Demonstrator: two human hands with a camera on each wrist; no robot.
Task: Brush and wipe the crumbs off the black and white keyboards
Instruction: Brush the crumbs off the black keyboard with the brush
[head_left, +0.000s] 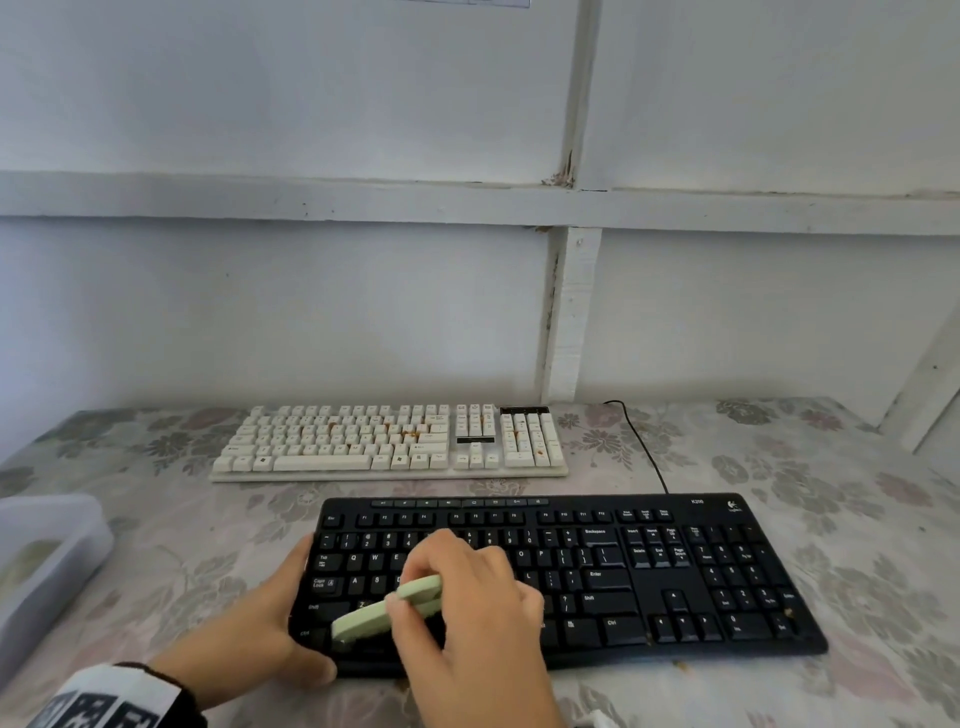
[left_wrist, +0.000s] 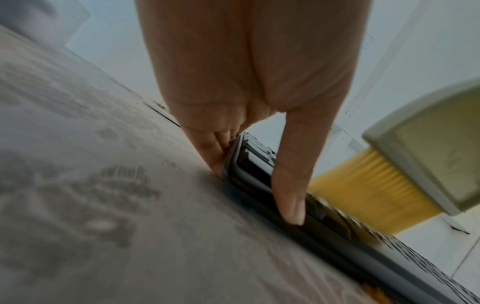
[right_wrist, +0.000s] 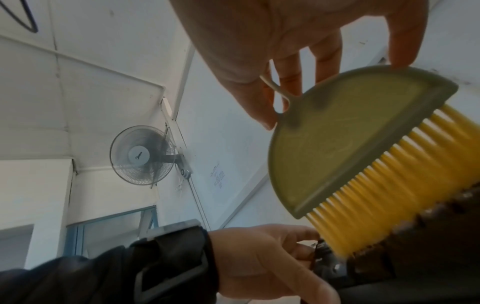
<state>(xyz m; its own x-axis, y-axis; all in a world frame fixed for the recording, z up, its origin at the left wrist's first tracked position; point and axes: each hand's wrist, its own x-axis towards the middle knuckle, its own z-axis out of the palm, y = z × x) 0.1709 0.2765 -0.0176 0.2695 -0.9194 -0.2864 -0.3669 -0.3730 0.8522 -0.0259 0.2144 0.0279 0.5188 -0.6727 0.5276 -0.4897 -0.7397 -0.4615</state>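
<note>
A black keyboard (head_left: 649, 566) lies near me on the flowered tablecloth (head_left: 857, 493). My right hand (head_left: 467, 597) grips a pale green brush (head_left: 387, 605) with yellow bristles (right_wrist: 394, 181), which press on the keys at the keyboard's left end. My left hand (head_left: 260, 629) holds that left end, thumb (left_wrist: 291, 179) on the front edge and fingers (left_wrist: 207, 148) along the side. A few orange crumbs lie on the keyboard's right part and front edge. Behind it, a white keyboard (head_left: 389, 441) carries orange-brown crumbs among its keys.
A translucent plastic container (head_left: 36, 566) stands at the table's left edge. The black keyboard's cable (head_left: 644, 447) runs back toward the white panelled wall (head_left: 311, 286). A wall fan (right_wrist: 142, 156) appears in the right wrist view.
</note>
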